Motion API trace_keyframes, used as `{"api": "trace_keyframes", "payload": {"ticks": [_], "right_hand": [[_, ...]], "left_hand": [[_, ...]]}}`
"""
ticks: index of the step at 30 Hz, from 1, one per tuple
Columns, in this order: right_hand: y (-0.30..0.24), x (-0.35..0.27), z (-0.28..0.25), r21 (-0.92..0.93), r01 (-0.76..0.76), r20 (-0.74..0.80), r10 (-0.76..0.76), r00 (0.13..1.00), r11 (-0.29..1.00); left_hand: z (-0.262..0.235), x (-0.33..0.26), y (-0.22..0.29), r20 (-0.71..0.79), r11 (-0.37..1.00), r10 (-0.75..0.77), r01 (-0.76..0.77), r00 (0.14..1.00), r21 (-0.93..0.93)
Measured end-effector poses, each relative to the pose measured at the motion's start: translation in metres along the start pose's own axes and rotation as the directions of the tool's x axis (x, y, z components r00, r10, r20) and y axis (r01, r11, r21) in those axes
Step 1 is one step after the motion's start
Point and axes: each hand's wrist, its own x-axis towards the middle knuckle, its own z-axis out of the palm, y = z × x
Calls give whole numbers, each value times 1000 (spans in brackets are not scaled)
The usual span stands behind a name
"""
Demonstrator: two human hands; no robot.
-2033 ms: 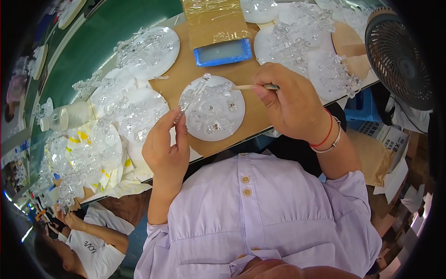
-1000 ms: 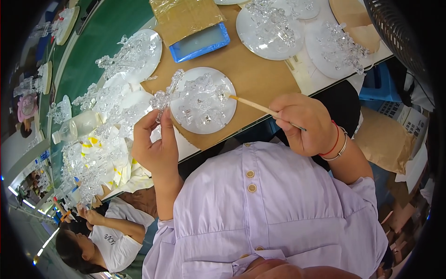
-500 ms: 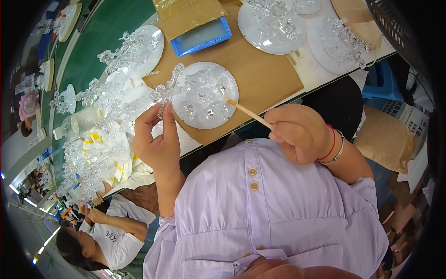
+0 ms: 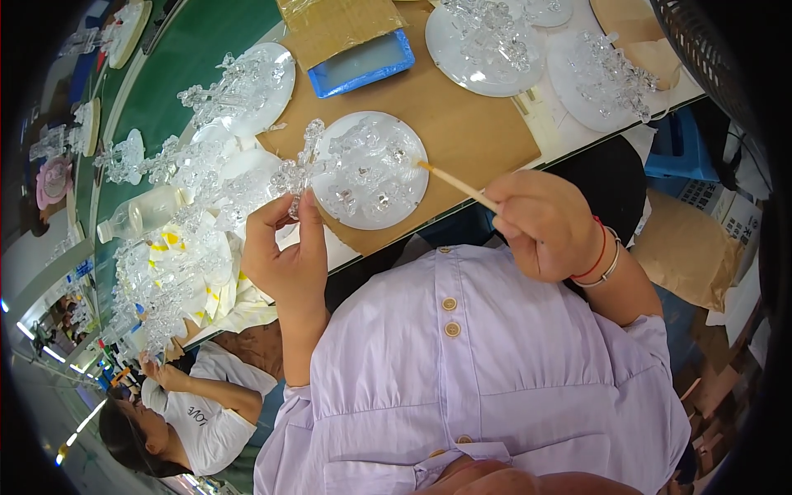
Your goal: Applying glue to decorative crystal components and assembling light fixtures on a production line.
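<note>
Between the thumb and fingers of my left hand (image 4: 289,247) is a clear plastic ornament piece (image 4: 307,161) with branching, beaded parts, held upright at the left rim of a white round disc (image 4: 369,206). Several clear flower-like pieces (image 4: 363,171) sit on that disc. My right hand (image 4: 546,223) is closed round a thin wooden stick (image 4: 460,186). The stick's darker tip is at the disc's right edge; whether it touches the disc I cannot tell.
Brown cardboard (image 4: 470,136) lies under the disc, with a blue-rimmed tray (image 4: 363,66) behind. Clear pieces (image 4: 157,289) and a plastic bottle (image 4: 144,213) crowd the left. Finished-looking discs (image 4: 487,49) stand farther back. A co-worker in a white shirt (image 4: 219,388) sits at lower left.
My right hand and the stick have shifted slightly right, the tip moving toward the disc's edge. My left hand has moved slightly right and down, still holding the clear piece.
</note>
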Motion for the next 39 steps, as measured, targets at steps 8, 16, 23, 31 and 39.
{"api": "trace_keyframes", "payload": {"ticks": [8, 16, 23, 31, 39], "right_hand": [[-2, -4, 3, 43, 27, -18, -26, 1000, 999], [-4, -6, -1, 41, 21, -24, -20, 1000, 999], [2, -3, 1, -52, 8, -89, -12, 996, 999], [-18, -16, 7, 19, 58, -30, -57, 998, 998], [-22, -13, 9, 59, 58, -31, -56, 998, 997]], "left_hand": [[2, -4, 3, -30, 1000, -12, 12, 999, 14], [9, -3, 13, -59, 999, -33, 35, 998, 36], [8, -6, 17, -33, 998, -53, 54, 998, 37], [6, -10, 21, -4, 999, -52, 52, 999, 8], [-5, -7, 33, 136, 994, -103, 96, 985, 59]]}}
